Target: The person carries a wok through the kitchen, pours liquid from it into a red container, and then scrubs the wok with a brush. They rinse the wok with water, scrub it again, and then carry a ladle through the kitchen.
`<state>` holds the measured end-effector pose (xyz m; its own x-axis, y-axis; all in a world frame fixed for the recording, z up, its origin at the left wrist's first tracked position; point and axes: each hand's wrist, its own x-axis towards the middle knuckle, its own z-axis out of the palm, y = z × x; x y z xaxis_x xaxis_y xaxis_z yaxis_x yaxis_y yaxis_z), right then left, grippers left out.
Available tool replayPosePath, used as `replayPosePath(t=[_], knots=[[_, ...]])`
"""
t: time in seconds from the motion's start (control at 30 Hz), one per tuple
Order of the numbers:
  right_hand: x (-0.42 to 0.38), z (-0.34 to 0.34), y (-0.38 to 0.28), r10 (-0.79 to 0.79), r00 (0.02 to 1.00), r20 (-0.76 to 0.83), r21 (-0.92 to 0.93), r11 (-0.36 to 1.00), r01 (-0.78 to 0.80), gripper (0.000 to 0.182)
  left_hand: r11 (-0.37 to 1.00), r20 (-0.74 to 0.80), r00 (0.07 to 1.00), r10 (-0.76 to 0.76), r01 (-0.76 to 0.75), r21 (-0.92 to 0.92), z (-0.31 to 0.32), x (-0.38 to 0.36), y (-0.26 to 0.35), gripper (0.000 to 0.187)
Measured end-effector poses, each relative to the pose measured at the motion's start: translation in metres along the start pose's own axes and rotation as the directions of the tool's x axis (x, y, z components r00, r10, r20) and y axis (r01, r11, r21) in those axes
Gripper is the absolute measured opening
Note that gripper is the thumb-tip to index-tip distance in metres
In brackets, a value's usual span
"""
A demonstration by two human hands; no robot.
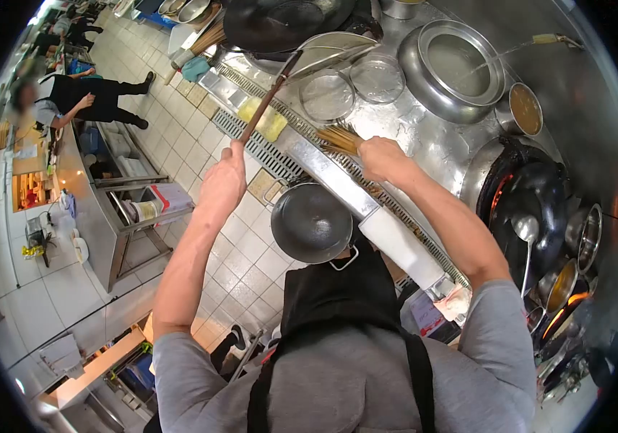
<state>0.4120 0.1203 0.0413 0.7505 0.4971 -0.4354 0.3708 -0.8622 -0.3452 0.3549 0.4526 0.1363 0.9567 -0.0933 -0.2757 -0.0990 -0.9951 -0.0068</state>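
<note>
My left hand (224,182) is closed around the long brown handle of a skimmer (271,97). The skimmer's round, wire-rimmed head reaches over the steel cooking range (424,137), below a large dark wok (280,22). My right hand (385,159) grips a bamboo wok brush (339,137), its bristles pointing left over the slotted drain at the range's front edge. Two round clear-looking discs or strainers (327,95) lie on the wet range between the hands and the back. A yellow cloth or sponge (264,119) sits on the front ledge.
Close to my apron is a black pan (311,222) with wire handles. A large steel pot (460,68) stands under running water, with a container of brown liquid (525,108) beside it. Fire glows near another black wok (529,209). A person (96,97) stands across the tiled aisle.
</note>
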Motion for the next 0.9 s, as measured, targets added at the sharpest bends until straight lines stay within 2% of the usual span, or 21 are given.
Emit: replayPosePath(t=[0.13, 0.23, 0.27, 0.37, 0.47, 0.53, 0.67, 0.77, 0.8, 0.9], knots=[[0.017, -0.051, -0.037, -0.029, 0.997, 0.078, -0.021, 0.999, 0.031, 0.021, 0.997, 0.007, 0.999, 0.053, -0.054, 0.057, -0.001, 0.016, 0.006, 0.035], [0.06, -0.033, -0.059, -0.065, 0.998, -0.008, 0.049, 0.997, 0.065, 0.023, 0.99, -0.001, 0.995, 0.099, -0.099, 0.096, 0.002, 0.03, 0.007, 0.035], [0.061, -0.028, -0.059, -0.068, 0.998, 0.011, 0.045, 0.997, 0.067, 0.023, 0.986, -0.008, 0.993, 0.119, -0.117, 0.115, 0.005, 0.033, 0.007, 0.035], [0.043, -0.022, -0.059, -0.069, 0.992, 0.106, -0.001, 0.998, 0.069, 0.023, 0.978, 0.044, 0.994, 0.103, -0.109, 0.18, 0.006, 0.031, 0.01, 0.035], [-0.007, -0.019, -0.023, -0.011, 0.98, 0.197, -0.078, 0.997, 0.026, 0.022, 0.971, -0.027, 0.984, 0.176, -0.169, 0.168, 0.027, 0.04, -0.016, 0.037], [-0.042, -0.01, -0.003, 0.04, 0.976, 0.215, -0.087, 0.996, -0.021, 0.023, 0.982, -0.025, 0.986, 0.164, -0.161, 0.096, 0.027, 0.028, -0.017, 0.038], [-0.102, 0.015, 0.018, 0.077, 0.992, 0.1, -0.022, 0.997, -0.075, 0.027, 0.994, -0.018, 0.995, 0.098, -0.098, -0.05, 0.015, -0.016, -0.001, 0.042], [-0.128, 0.026, 0.016, 0.161, 0.985, 0.064, 0.043, 0.986, -0.164, 0.028, 0.961, 0.024, 0.986, 0.163, -0.154, -0.229, 0.0, -0.04, 0.022, 0.046], [-0.13, 0.029, 0.018, 0.17, 0.983, 0.073, 0.037, 0.984, -0.173, 0.03, 0.95, 0.09, 0.975, 0.203, -0.174, -0.259, 0.006, -0.038, 0.029, 0.046], [-0.143, 0.039, 0.024, 0.22, 0.972, 0.085, 0.078, 0.971, -0.226, 0.036, 0.91, 0.067, 0.919, 0.389, -0.372, -0.183, 0.032, -0.016, 0.055, 0.043]])
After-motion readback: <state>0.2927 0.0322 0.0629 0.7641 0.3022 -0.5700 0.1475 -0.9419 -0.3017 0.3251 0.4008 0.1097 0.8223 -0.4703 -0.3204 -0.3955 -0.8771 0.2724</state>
